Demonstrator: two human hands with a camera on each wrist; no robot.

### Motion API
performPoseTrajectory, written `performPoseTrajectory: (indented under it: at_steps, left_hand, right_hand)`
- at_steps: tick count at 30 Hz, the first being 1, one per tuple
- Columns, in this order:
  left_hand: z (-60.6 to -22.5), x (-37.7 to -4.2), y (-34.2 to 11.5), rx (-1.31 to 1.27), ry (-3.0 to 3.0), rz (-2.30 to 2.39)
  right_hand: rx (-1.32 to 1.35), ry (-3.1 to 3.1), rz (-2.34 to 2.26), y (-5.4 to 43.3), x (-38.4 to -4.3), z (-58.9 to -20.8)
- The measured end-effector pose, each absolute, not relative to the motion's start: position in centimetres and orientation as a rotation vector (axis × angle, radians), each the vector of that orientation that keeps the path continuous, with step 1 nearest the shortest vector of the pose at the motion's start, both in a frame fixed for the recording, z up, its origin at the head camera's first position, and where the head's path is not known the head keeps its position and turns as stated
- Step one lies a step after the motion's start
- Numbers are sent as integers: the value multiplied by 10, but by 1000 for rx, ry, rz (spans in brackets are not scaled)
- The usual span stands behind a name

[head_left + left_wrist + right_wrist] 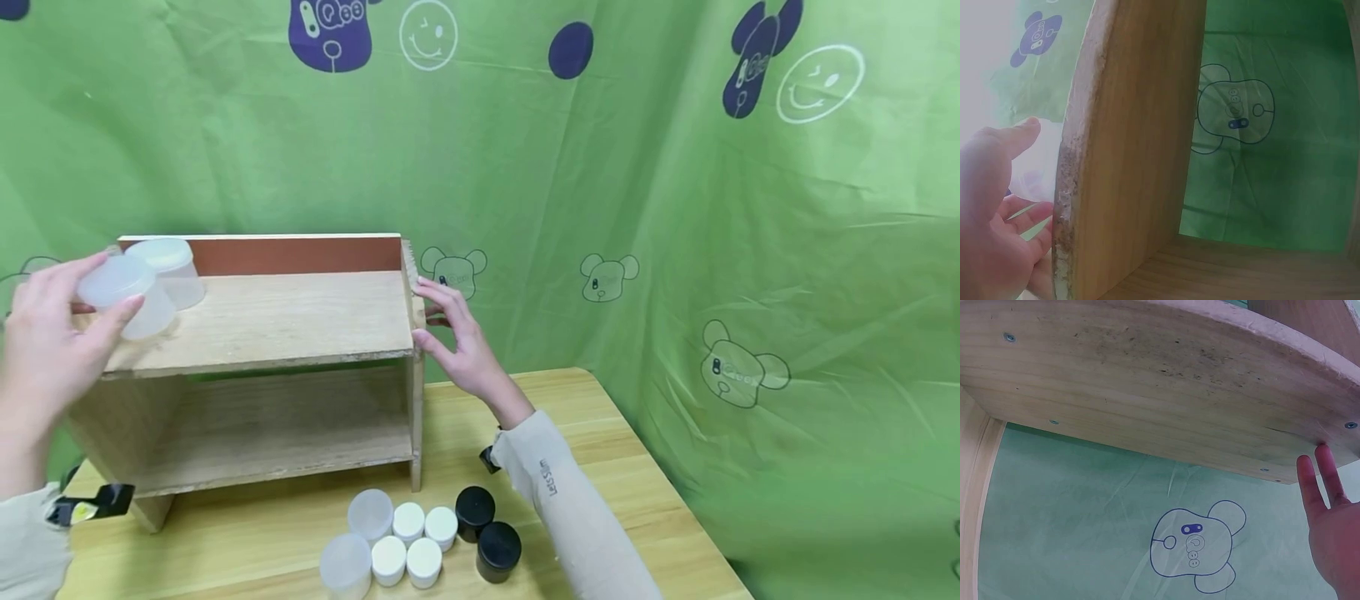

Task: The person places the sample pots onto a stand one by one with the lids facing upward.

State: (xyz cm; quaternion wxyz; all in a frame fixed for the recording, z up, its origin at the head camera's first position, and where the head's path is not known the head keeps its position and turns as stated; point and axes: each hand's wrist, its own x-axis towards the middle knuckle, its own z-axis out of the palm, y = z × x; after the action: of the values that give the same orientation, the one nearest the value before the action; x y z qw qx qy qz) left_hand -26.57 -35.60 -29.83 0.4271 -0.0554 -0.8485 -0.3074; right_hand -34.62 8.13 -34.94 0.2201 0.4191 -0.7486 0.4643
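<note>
My left hand (56, 333) grips a translucent plastic jar (138, 312) between thumb and fingers at the left end of the wooden shelf's (300, 321) upper board. Right behind it stands a second translucent jar (176, 275), partly overlapped by the first. In the left wrist view, the held jar (1038, 165) looks pale and washed out past the panel edge. My right hand (465, 346) touches the shelf's right side panel (417, 400), its thumb near the front edge. Two extended fingers (1329, 472) reach that wood in the right wrist view.
On the table (630, 483), in front of the shelf, are two translucent jars (371, 515), several small white-lidded jars (424, 560) and two black jars (498, 550). A green printed curtain (510, 167) hangs behind and to the right. The shelf also has a lower board (300, 425).
</note>
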Motion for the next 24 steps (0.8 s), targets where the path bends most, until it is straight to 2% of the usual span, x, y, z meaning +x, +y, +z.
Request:
performPoseTrajectory:
  at_steps: [24]
  left_hand:
    - [-307,-268,-341,68,-2099,-847]
  right_hand:
    - [1183,-2045,1284,79,-350,-351]
